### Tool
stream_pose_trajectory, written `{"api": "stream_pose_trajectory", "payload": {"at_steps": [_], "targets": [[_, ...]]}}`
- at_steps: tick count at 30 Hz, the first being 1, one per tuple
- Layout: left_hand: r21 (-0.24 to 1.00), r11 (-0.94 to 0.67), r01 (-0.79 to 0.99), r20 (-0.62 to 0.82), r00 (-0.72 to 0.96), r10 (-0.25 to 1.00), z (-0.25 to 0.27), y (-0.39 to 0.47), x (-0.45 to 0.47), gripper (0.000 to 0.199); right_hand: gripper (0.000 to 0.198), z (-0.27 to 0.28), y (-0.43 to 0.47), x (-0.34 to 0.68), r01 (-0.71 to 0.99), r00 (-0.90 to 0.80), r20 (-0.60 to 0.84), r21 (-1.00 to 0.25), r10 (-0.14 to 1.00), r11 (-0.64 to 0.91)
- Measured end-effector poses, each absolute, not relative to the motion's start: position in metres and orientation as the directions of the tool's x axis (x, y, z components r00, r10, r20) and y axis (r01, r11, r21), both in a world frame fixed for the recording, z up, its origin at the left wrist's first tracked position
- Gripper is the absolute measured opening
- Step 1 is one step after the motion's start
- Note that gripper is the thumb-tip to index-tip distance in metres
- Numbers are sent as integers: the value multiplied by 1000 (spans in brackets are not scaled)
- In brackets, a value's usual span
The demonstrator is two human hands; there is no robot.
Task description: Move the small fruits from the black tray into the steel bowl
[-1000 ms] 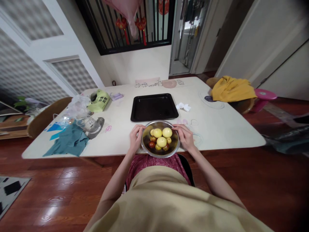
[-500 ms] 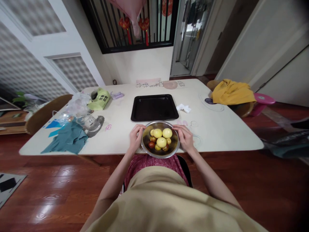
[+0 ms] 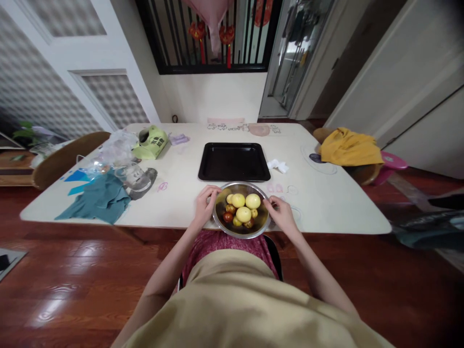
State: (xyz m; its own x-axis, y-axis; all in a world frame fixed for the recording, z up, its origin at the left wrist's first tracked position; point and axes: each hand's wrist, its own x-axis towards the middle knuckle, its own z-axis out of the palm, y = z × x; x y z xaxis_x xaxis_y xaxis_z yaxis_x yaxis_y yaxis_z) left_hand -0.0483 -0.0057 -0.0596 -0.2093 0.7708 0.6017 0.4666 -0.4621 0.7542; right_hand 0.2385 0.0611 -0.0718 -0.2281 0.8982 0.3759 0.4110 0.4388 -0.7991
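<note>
The left hand [image 3: 206,203] is closed, its thumb and fingers pinching the left rim of a metal bowl [image 3: 260,223]. The right hand [image 3: 282,212] is partly curled, with fingertips at the bowl's right rim; its thumb is hard to make out, so I cannot tell whether it grips or only touches. The bowl sits in front of the person at the near edge of the white table [image 3: 337,208], covering part of that edge. Its underside is out of sight, so I cannot tell whether it rests on the table or is held up.

Inside lie pale yellow round pieces [image 3: 243,214] and smaller reddish-brown ones [image 3: 227,217]; they overlap, and the lower ones are partly hidden, so their kind and exact count are unclear. Just beyond the bowl is a black tray [image 3: 234,162], its inside dark, with a crumpled white tissue [image 3: 278,166] beside its right edge.

On the table's left, a clear plastic bag [image 3: 119,147] blurs into the things around it, near a green box [image 3: 154,145] and a teal cloth [image 3: 99,198] whose folds hang over the edge. At right, a yellow cloth [image 3: 350,147] covers most of a chair, and a pink stool [image 3: 395,162] shows only in part behind it. A pink balloon [image 3: 210,12] is cut off at the top.
</note>
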Motion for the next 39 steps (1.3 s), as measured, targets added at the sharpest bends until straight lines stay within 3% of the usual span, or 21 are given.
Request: {"api": "stream_pose_trajectory", "payload": {"at_steps": [4, 10, 15, 18, 24, 31, 39], "targets": [[760, -459, 461, 596, -213, 774, -58, -6, -47, 39, 44, -70, 59, 232, 267, -289, 177, -929, 941, 256], [766, -454, 455, 594, -230, 771, -62, -6, -47, 37, 38, -67, 66, 228, 228, -307, 53, -965, 950, 127], [747, -427, 509, 605, -253, 755, -69, -8, -47, 31, 30, -56, 79, 221, 207, -262, 115, -963, 958, 172], [675, -484, 556, 679, -212, 703, -61, -7, -43, 33, 27, -38, 97, 214, 201, -255, 105, -967, 961, 159], [536, -544, 646, 714, -4, 700, -29, 21, -28, 70, 23, 9, 154, 191, 261, -237, 71, -956, 969, 134], [590, -467, 659, 663, -65, 746, -24, 99, -38, 85, 16, 38, 213, 151, 345, -221, 118, -919, 968, 191], [727, -431, 535, 568, -114, 815, -68, 149, -64, 94, 18, 44, 244, 130, 563, -274, 177, -768, 945, 307]]}}
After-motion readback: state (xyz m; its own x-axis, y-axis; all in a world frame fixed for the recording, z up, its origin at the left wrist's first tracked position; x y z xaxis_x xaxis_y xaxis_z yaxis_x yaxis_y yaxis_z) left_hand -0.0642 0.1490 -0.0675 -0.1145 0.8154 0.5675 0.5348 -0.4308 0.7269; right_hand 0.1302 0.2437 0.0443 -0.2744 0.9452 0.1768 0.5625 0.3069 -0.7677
